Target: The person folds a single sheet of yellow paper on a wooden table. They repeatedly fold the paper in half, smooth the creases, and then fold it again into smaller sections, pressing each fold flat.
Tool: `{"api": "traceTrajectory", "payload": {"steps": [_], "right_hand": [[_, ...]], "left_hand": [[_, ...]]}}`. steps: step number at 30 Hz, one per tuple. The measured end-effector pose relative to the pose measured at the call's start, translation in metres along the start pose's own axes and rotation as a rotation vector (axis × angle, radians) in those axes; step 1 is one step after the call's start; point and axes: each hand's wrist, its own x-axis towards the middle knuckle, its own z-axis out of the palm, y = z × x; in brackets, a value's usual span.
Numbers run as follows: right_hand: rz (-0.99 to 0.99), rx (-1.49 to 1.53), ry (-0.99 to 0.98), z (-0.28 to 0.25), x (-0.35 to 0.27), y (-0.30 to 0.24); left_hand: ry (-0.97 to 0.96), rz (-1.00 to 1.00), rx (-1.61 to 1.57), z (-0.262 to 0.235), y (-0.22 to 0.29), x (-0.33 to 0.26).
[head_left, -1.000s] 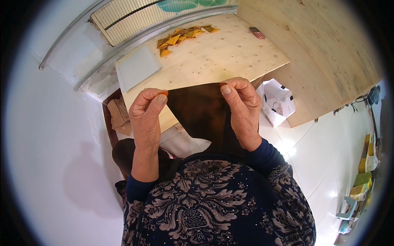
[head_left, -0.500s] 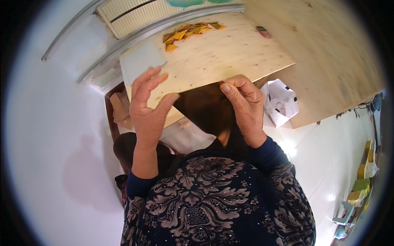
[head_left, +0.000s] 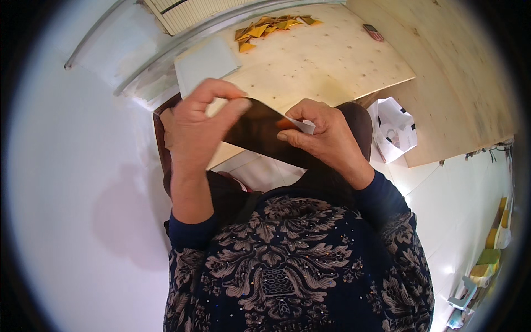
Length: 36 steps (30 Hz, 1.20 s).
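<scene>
Pinching left hand (head_left: 199, 127): thumb and forefinger on the dark sheet (head_left: 260, 130), far corner
Right hand (head_left: 332, 133): gripping its right edge, pale side showing
Sheet: between both hands — near side of the table (head_left: 326, 61)

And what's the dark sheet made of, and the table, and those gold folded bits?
The dark sheet seems to be thin, perhaps glossy paper: it bends and shows an orange gleam. The table looks like pale, probably unpainted wood, with knots showing. The gold folded bits are probably shiny paper or foil: bright faces, sharp edges.
</scene>
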Motion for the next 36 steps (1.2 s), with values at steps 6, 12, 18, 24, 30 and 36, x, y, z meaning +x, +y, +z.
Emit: {"api": "traceTrajectory", "payload": {"steps": [6, 12, 18, 24, 30, 36], "right_hand": [[-0.03, -0.103, -0.017, -0.013, -0.005, 0.01], [0.076, 0.123, 0.009, -0.021, -0.003, 0.013], [0.034, 0.469, 0.184, -0.016, 0.001, 0.011], [0.04, 0.598, 0.313, -0.008, 0.001, 0.008], [0.066, 0.62, 0.363, -0.008, 0.002, 0.006], [0.055, 0.565, 0.382, -0.007, 0.005, 0.006]], "left_hand": [[0.205, 0.04, -0.222, -0.049, -0.014, -0.002], [0.386, 0.001, -0.498, -0.074, -0.037, -0.017], [0.391, -0.079, -0.728, -0.082, -0.062, -0.023], [0.447, -0.102, -0.799, -0.082, -0.072, -0.026], [0.44, -0.102, -0.832, -0.08, -0.075, -0.027], [0.468, -0.114, -0.848, -0.082, -0.08, -0.031]]}}
